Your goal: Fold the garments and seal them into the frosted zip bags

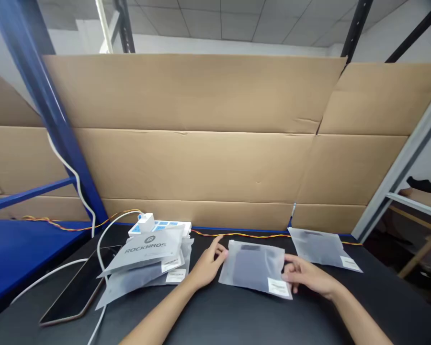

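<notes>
**Left hand (210, 266) and right hand (305, 280) at a cloudy plastic bag (253, 268)**

The bag lies in the middle of the black table (237, 321), with a white label (278, 287) at its near corner. The left hand is open – its fingertips touch the bag's left edge. The right hand is at the right edge with bent fingers, but I cannot tell if it pinches the bag. A second bag (318, 247) lies just past it. To the left is a pile of bags (129, 280) with a gray ROCKBROS packet (147, 251) on top, near a white power strip (161, 227), a phone (77, 285) and a white cord (100, 249). Big brown cardboard (194, 129) stands behind.
</notes>
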A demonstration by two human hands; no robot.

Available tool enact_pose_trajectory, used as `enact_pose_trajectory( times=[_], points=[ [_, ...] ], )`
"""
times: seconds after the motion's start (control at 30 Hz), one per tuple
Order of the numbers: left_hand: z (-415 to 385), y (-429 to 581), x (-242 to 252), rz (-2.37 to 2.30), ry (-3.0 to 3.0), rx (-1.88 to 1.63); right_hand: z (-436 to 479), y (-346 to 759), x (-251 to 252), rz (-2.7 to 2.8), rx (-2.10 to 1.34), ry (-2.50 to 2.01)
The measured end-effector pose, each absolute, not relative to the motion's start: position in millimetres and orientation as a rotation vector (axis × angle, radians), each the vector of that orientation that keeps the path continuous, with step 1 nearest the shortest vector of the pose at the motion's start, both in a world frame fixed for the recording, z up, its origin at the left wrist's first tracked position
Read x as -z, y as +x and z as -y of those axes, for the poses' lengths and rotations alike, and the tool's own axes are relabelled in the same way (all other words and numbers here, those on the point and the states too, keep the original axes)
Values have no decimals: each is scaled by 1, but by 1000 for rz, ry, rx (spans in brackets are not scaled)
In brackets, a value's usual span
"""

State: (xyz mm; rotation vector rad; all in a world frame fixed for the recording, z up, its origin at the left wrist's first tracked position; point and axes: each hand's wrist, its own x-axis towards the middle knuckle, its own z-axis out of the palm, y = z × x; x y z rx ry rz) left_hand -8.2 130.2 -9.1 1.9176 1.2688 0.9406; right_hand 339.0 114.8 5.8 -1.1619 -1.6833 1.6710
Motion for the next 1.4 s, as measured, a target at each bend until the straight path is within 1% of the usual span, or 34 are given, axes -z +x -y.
enact_pose_trajectory(
  times=[0.07,0.13,0.2,0.27,0.4,0.5,0.57,0.7,0.87,1.03,1.13,1.27,1.33,1.4],
  points=[
    [-127,-6,8,-1396,2067,-882,-116,334,-6,1639,-1661,-1271],
    [-123,-5,7,-1413,2205,-784,-117,329,-4,1518,-1511,-1410],
    [-118,-5,5,-1352,2279,-698,-118,323,-2,1485,-1365,-1440],
    [-114,-6,3,-1303,2280,-656,-117,319,-1,1588,-1352,-1343],
    [-114,-6,-2,-1351,2111,-701,-111,316,-8,1756,-1490,-1112],
    [-117,-5,-7,-1357,2066,-687,-107,316,-13,1841,-1544,-1058],
    [-116,-3,-11,-1322,2060,-662,-105,311,-16,1899,-1464,-1090],
    [-105,11,-15,-1261,2054,-644,-93,282,-19,1985,-1173,-1137],
    [-89,30,-10,-1221,2088,-615,-77,236,-13,1999,-1133,-1068],
    [-97,28,-7,-1077,1975,-845,-84,236,-11,1979,-1151,-1066],
    [-113,13,-11,-1150,1886,-1018,-88,254,-19,1944,-1203,-1058],
    [-131,-13,-18,-1291,1782,-1250,-87,275,-29,1878,-1400,-1004],
    [-134,-20,-20,-1323,1762,-1317,-85,279,-31,1856,-1487,-967],
    [-132,-20,-22,-1318,1771,-1337,-84,278,-34,1812,-1484,-932]
  ],
)
